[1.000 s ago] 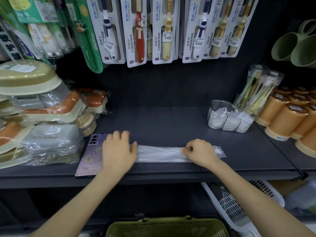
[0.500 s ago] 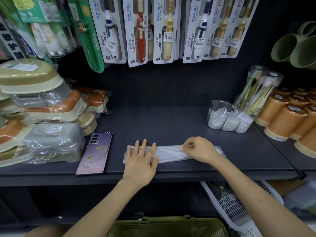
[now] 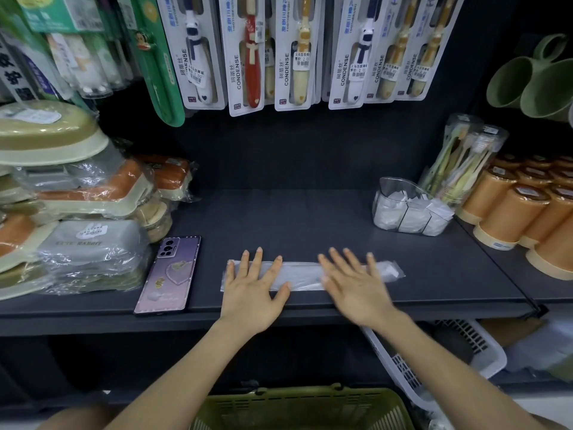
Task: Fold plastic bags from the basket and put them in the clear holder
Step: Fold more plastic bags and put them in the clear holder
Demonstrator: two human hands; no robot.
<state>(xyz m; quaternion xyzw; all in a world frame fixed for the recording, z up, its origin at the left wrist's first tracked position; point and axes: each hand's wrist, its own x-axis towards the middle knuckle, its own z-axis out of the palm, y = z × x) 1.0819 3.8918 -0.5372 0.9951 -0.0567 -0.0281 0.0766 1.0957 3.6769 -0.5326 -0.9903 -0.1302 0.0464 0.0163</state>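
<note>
A clear plastic bag (image 3: 302, 274), folded into a long narrow strip, lies flat along the front of the dark shelf (image 3: 294, 218). My left hand (image 3: 254, 287) rests flat on the strip's left end, fingers spread. My right hand (image 3: 356, 283) lies flat with straight fingers over the strip's right half, slightly blurred. The clear holder (image 3: 406, 209) stands at the back right of the shelf with several folded white bags in its compartments. The green basket (image 3: 304, 408) sits below the shelf at the bottom edge of the view.
A purple phone (image 3: 169, 274) lies left of the bag. Wrapped soap boxes (image 3: 77, 212) are stacked at the left. Orange cups (image 3: 524, 212) and a toothbrush tube (image 3: 462, 162) stand at the right. Packaged toothbrushes (image 3: 297, 51) hang above. A white basket (image 3: 440, 361) sits lower right.
My left hand slid rightward off the phone onto the strip's left end. My right hand opened from a pinch on the strip's right part and now lies flat on it.
</note>
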